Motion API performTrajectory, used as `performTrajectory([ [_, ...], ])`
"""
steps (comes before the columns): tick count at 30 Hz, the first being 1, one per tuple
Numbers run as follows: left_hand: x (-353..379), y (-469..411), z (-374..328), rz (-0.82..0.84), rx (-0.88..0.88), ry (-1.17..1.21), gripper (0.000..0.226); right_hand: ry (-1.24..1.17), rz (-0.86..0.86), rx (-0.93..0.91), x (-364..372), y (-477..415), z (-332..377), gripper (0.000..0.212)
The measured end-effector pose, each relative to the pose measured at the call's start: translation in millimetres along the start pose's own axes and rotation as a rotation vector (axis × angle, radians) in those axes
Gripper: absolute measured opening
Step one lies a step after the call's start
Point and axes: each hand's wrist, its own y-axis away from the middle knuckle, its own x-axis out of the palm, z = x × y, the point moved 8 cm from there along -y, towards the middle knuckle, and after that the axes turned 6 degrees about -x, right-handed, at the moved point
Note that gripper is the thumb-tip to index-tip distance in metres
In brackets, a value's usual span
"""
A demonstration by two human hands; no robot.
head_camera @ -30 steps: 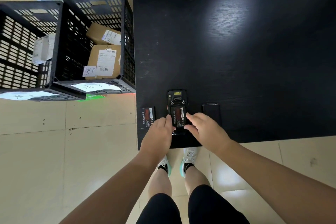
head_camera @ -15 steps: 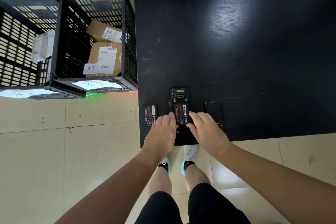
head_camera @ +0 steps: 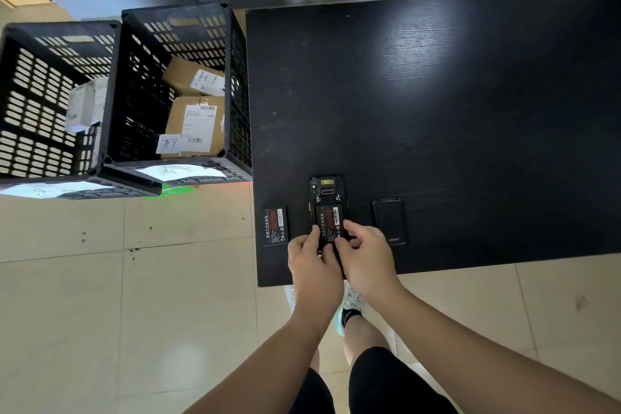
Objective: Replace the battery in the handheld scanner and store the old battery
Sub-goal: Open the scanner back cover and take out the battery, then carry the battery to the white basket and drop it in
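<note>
Risk first: battery (head_camera: 329,221) in the scanner's bay probably not yet fully seated, so a skewed press from either thumb could jam one edge against the bay wall or leave the contacts unmated. Could also slide the whole scanner (head_camera: 326,203) toward the near tabletop edge, already close under the wrists. Further hazard of mix-up: second battery (head_camera: 276,225) lying loose just left of the scanner, same black body and red label, nothing visible to tell old from new. Back cover (head_camera: 389,220) lying apart to the right, easily nudged by the right forearm. Scanner placed face down at lower centre of the frame on the black tabletop (head_camera: 437,111), back open, yellow tag and metal fittings showing at its far end, battery label with red block and white print facing up. Left hand (head_camera: 311,265) curled over the scanner's near left corner, right hand (head_camera: 364,257) beside it, the two nearly touching, fingertips pressed onto the battery's near end; whether gripping or only pushing, cannot tell. Black slotted crates (head_camera: 235,84) with cardboard parcels at upper left, off the tabletop.
</note>
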Motion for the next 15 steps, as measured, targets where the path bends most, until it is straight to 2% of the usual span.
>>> performTrajectory([
  [9,-7,-9,5,-0.054,-0.205,0.269,0.022,-0.153,-0.028,0.084,-5,-4,-5,0.026],
  [15,-14,-5,-4,-0.058,-0.220,0.298,0.019,-0.189,-0.022,0.083,-14,-5,3,0.022],
])
